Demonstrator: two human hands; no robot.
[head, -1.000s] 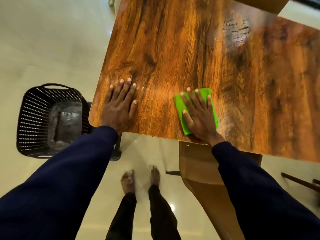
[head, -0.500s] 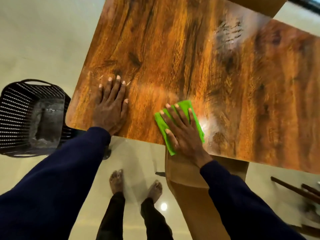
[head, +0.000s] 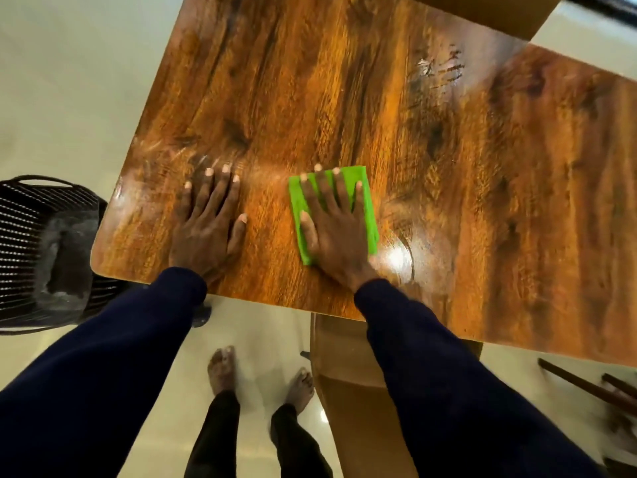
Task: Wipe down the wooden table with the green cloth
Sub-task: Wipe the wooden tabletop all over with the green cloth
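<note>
The green cloth (head: 365, 205), folded into a rectangle, lies flat on the wooden table (head: 344, 98) near its lower edge, at the centre of the frame. The right hand (head: 332, 229) presses down on it, fingers (head: 324, 191) spread and extended, not gripping. Just left of it, apart from the cloth, the left hand (head: 206, 229) rests palm-down on the bare wood with fingers released and splayed. Both arms wear dark blue sleeves (head: 448, 391). At the left edge of the frame a black perforated basket (head: 31, 243) stands on the pale floor (head: 62, 81). Bare feet (head: 222, 369) show at lower centre.
</note>
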